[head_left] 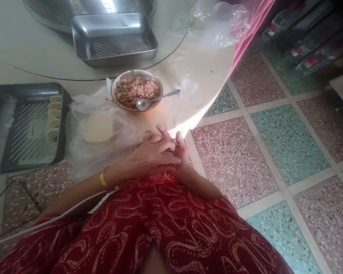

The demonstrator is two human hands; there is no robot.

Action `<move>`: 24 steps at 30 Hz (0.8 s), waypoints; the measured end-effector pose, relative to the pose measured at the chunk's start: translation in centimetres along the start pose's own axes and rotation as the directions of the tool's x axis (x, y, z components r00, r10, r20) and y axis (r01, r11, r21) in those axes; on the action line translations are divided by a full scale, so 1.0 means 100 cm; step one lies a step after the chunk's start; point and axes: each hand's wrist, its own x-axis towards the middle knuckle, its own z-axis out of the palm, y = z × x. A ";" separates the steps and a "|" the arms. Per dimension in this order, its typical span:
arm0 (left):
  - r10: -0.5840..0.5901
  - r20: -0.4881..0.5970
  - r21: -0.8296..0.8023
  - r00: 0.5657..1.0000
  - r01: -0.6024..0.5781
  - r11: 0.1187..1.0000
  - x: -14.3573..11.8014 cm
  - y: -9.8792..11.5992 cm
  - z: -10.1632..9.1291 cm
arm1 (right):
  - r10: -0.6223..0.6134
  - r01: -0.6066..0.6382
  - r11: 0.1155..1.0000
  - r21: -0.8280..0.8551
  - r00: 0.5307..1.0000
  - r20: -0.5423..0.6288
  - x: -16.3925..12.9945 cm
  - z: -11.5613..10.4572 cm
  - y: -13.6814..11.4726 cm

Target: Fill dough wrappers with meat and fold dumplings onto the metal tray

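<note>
My left hand [153,154], with a yellow band at the wrist, lies across the palm of my right hand [183,154], in front of my red patterned clothing. Its fingers are stretched out and touch the right palm. Fingers and thumb of the right hand are spread; I see nothing held between the two. Just beyond them a bowl of minced filling [137,89] has a metal spoon [157,99] resting in it, handle over the rim. Left of my hands, round dough wrappers [98,128] sit stacked on a crumpled plastic bag [80,154].
A dark tray [25,161] at the left holds a row of folded dumplings [54,118]. On the glass top stand a metal pan [118,57] and a perforated steel bowl [94,8]. A clear plastic bag [223,23] lies near the table's edge. A white cable [60,216] crosses my left side.
</note>
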 end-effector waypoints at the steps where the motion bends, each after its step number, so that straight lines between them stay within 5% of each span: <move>1: 0.057 -0.042 0.018 0.998 -0.056 0.998 -0.001 0.000 -0.004 | 0.002 -0.001 1.000 0.003 1.000 -0.012 -0.001 0.000 -0.002; 3: 0.090 -0.139 0.078 0.986 -0.080 0.994 -0.004 0.001 -0.013 | -0.007 0.009 0.999 0.031 0.998 -0.055 -0.001 0.001 -0.004; 6: -0.013 -0.245 0.132 0.969 0.046 0.990 -0.010 0.003 -0.020 | -0.070 0.080 0.994 0.078 0.989 -0.133 0.001 0.000 -0.004; 10: -0.099 -0.235 0.146 0.967 0.136 0.980 -0.014 0.006 -0.016 | -0.110 0.122 0.990 0.065 0.981 -0.158 0.004 -0.003 0.001; 16: -0.003 -0.295 0.195 0.955 0.063 0.979 -0.010 0.007 -0.005 | -0.186 0.187 0.982 -0.011 0.963 -0.193 0.003 -0.004 0.002; 24: -0.121 -0.304 0.214 0.945 0.192 0.958 -0.016 0.007 -0.003 | -0.263 0.255 0.965 -0.065 0.942 -0.209 0.003 -0.002 -0.002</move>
